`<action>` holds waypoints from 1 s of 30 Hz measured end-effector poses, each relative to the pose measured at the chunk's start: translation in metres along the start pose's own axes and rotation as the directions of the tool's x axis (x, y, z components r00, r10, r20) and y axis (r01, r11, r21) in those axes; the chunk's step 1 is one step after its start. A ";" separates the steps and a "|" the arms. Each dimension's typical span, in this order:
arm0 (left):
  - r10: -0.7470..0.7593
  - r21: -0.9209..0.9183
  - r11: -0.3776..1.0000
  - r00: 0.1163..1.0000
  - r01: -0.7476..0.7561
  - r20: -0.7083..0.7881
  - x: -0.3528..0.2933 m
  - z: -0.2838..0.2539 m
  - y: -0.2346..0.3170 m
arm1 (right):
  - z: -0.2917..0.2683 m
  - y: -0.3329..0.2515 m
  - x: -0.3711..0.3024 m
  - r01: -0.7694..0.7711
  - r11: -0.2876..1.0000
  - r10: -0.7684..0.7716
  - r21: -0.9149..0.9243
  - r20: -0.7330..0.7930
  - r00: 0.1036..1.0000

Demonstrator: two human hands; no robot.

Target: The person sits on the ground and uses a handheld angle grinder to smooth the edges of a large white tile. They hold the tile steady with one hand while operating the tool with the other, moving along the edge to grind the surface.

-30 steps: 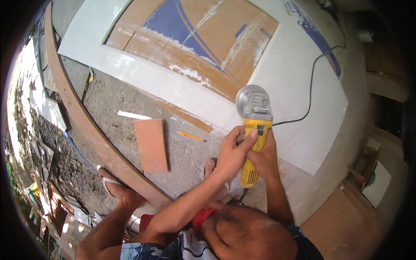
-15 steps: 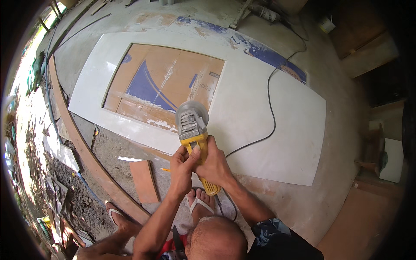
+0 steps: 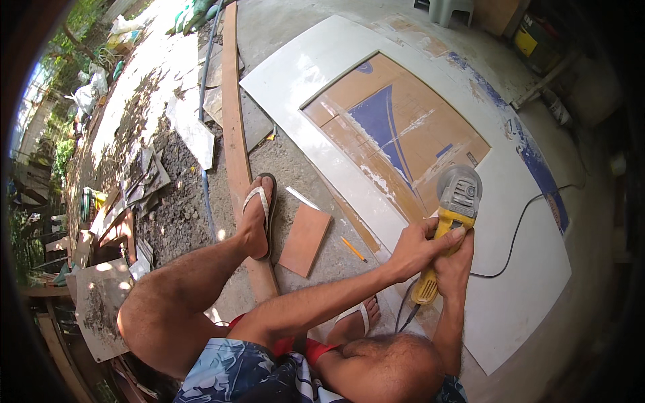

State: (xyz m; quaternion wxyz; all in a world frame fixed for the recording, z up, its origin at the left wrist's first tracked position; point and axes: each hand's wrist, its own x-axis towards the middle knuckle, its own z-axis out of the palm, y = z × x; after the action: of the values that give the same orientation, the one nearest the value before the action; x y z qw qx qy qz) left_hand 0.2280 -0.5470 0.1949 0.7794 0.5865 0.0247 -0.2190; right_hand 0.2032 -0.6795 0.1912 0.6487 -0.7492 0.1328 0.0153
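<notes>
A yellow angle grinder (image 3: pixel 443 232) with a grey metal head and a round disc guard is held tilted over the near edge of a white panel (image 3: pixel 524 295). My left hand (image 3: pixel 420 248) grips its body from the left, thumb resting on top by the switch. Around the underside and right of the same body wraps my right hand (image 3: pixel 455 265). The disc end points away from me, above the panel; whether it spins cannot be told. Brown cardboard (image 3: pixel 430 127) with blue print shows through the panel's rectangular opening. A black cord (image 3: pixel 514 235) runs over the panel's right part.
Left of the panel lie a reddish-brown board piece (image 3: pixel 306 240), an orange pencil (image 3: pixel 353 249) and a long wooden plank (image 3: pixel 235 114), with my sandalled foot (image 3: pixel 255 218) on it. Rubble and broken sheets (image 3: pixel 148 178) cover the ground further left. A pale plastic stool (image 3: pixel 449 10) stands at the far side.
The view has swung left, so the panel, hands and grinder now appear further right, and more of the rubble side shows. Both hands keep hold of the grinder.
</notes>
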 end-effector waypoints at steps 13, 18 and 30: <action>0.219 0.136 0.966 0.975 -0.221 0.030 0.139 -0.012 0.155 | 0.009 -0.159 0.142 0.088 0.994 -0.087 -0.064 0.025 0.996; 0.102 -0.010 0.995 0.988 -0.104 -0.117 0.121 -0.094 0.222 | 0.100 -0.215 0.169 0.051 0.961 -0.032 -0.271 0.074 0.997; -0.375 -0.191 0.921 0.906 0.339 -0.198 0.013 -0.194 0.399 | 0.251 -0.387 0.121 -0.269 0.927 0.303 -0.261 0.099 0.948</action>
State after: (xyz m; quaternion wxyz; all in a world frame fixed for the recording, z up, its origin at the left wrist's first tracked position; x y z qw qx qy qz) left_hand 0.4300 -0.2854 0.4908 0.7602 0.5323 0.2387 -0.2861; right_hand 0.4424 -0.4082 0.5024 0.5501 -0.7929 0.1928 0.1776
